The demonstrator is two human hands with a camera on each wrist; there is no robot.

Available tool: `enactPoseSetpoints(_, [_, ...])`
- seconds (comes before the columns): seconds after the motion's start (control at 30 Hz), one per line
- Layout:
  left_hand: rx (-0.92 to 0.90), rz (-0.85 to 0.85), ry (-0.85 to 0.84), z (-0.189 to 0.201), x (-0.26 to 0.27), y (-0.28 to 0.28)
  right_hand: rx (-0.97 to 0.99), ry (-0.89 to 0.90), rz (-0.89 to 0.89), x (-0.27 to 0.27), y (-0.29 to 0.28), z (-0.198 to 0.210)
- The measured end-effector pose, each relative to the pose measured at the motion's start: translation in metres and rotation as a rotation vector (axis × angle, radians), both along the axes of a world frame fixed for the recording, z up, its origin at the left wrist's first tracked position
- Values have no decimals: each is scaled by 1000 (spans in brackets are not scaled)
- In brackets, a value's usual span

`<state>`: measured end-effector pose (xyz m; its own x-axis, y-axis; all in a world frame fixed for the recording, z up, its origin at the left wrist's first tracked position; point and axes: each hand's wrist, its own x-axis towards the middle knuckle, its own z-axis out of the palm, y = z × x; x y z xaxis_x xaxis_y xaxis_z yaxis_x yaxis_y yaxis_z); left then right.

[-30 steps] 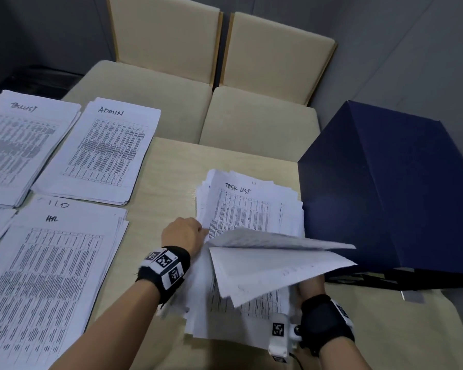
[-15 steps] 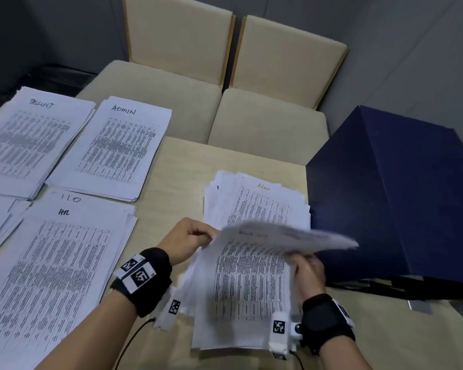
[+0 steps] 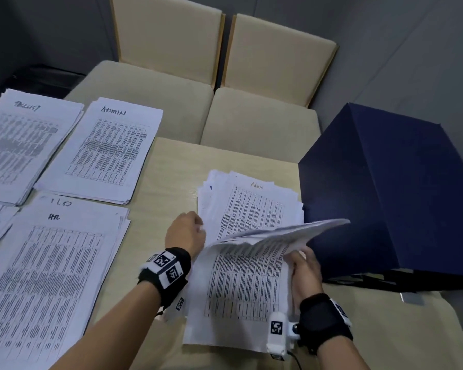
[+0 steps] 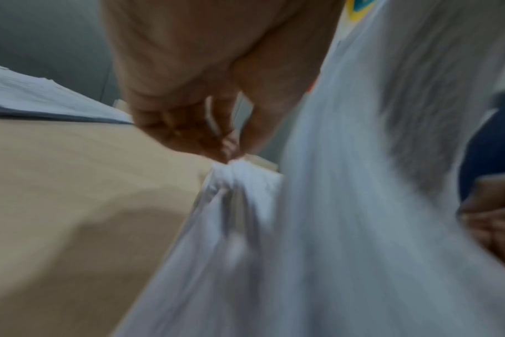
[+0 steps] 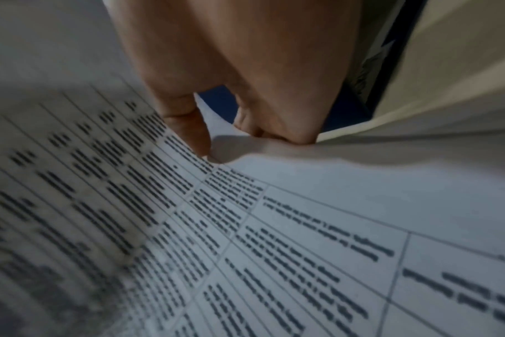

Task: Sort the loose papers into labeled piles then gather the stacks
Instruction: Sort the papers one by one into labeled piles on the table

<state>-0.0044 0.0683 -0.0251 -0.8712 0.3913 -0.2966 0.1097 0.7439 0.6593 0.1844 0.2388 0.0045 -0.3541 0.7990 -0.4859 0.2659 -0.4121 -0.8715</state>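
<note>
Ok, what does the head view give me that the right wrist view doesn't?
Head view only: the sorted piles headed ADMIN and HR, the left hand at the loose stack's left edge, two beige chairs, and the sheet headed Admin exposed on the loose stack.

Right wrist view only: the right hand's fingertips curled under the lifted sheets' edge, and close, unreadable table print.

Both: the right hand lifting those sheets beside the dark blue box.
</note>
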Motion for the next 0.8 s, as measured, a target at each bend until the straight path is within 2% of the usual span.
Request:
enactPoseSetpoints(0.03, [171,27,-24,9,2,0,-5,0,48,-1,0,3])
enactPoseSetpoints(0.1, [566,59,-239,36,9,-5,20,9,93,-5,3,14])
enactPoseSetpoints(0.13, [706,44,-355,51,11,-8,50,33,85,-10,4,23])
enactPoseSetpoints(0.2, [908,-49,-498,77,16,-13,133,99,72,-23,6,49])
enactPoseSetpoints(0.23, [958,-85,-504,88,16,-14,181,133,82,-31,7,62])
enactPoseSetpoints(0.3, [957,-65,-394,108,16,-9,301,199,114,-46,5,90])
enactPoseSetpoints(0.37, [938,-1,-202,130,15,2,442,247,147,-56,1,117])
enactPoseSetpoints(0.47, [1044,101,-16,158,16,15,583,350,139,-63,-11,148])
enactPoseSetpoints(0.53, [1110,159,32,165,21,19,619,376,106,-61,-17,149])
enactPoseSetpoints(0.6, [1105,190,33,159,27,22,633,329,63,-56,-16,131])
enactPoseSetpoints(0.67, [1010,227,-31,135,31,24,597,223,72,-50,-14,103])
enactPoseSetpoints(0.73, [742,210,-91,99,33,23,462,111,146,-41,-13,70])
enactPoseSetpoints(0.8, [497,136,-80,65,37,16,366,-7,220,-31,-12,41])
